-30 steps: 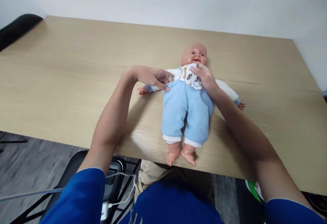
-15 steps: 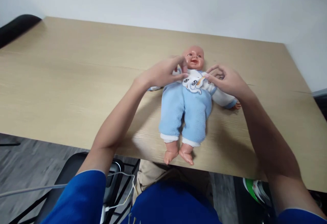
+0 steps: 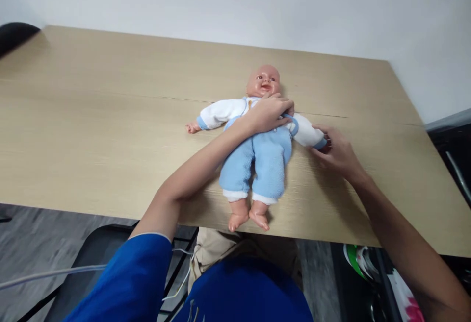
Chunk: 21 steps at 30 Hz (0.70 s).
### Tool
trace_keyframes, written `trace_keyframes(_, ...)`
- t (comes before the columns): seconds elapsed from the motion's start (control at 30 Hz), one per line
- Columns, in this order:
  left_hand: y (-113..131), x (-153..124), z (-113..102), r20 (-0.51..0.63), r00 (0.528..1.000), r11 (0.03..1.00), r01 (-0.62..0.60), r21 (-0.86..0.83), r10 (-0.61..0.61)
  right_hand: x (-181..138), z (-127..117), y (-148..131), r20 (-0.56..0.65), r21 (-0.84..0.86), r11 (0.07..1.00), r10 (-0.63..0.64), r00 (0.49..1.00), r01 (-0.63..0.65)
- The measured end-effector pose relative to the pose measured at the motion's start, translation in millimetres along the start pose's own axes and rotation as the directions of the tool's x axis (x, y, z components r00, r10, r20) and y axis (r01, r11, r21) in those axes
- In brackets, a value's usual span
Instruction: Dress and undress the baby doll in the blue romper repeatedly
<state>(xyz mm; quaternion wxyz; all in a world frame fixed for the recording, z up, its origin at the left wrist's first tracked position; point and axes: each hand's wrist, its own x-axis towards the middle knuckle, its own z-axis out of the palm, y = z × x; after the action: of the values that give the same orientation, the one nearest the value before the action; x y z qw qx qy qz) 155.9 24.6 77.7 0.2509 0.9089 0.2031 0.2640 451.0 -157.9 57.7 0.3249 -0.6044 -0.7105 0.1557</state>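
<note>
A baby doll (image 3: 257, 158) in a light blue and white suit lies on its back on the wooden table (image 3: 91, 116), feet over the near edge. My left hand (image 3: 270, 112) lies across the doll's chest, fingers curled over the bib and a blue strap. My right hand (image 3: 336, 153) has closed around the doll's wrist at the end of its white sleeve, out to the right. The doll's other arm (image 3: 215, 114) stretches free to the left.
A pale wall runs behind the table. A dark chair back (image 3: 13, 33) shows at the far left. Below the table edge are a black seat (image 3: 91, 258) with white cables and a green and pink item (image 3: 371, 273) on the floor.
My left hand slid from the doll's left shoulder onto its chest. My right hand left the bib and went out to the doll's wrist. The doll's left arm is now uncovered.
</note>
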Motion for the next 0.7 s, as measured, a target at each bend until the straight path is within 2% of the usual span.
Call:
trace_keyframes(0.07, 4, -5, -2, -0.017, 0.999, 0.997, -0.03, -0.075, 0.029, -1, 4, 2, -0.134, 0.072, 0.997, 0.039, 0.99, -0.029)
trace_keyframes(0.17, 11, -12, -6, -0.039, 0.997, 0.982, -0.077, -0.173, 0.071, 12, 12, 2, -0.412, 0.189, 0.981, 0.043, 0.91, 0.04)
trace_keyframes(0.23, 14, -15, -7, -0.048, 0.994, 0.976, -0.107, -0.192, 0.1, 30, 19, 1, -0.476, 0.292, 0.948, 0.032, 0.879, 0.124)
trace_keyframes(0.33, 15, -19, -6, -0.074, 0.982, 0.975, -0.183, -0.122, 0.175, 61, 32, -5, -0.447, 0.435, 0.88, 0.025, 0.894, 0.193)
trace_keyframes(0.47, 14, -25, -3, -0.161, 0.947, 0.959, -0.263, 0.103, 0.277, 89, 53, -23, -0.373, 0.544, 0.814, 0.017, 0.928, 0.203)
trace_keyframes(0.57, 12, -31, -1, -0.204, 0.935, 0.943, -0.241, 0.231, 0.289, 90, 65, -36, -0.236, 0.588, 0.79, -0.041, 0.971, 0.176)
trace_keyframes(0.7, 10, -35, -2, -0.221, 0.934, 0.941, -0.22, 0.259, 0.28, 77, 66, -41, -0.111, 0.597, 0.788, -0.106, 0.988, 0.152)
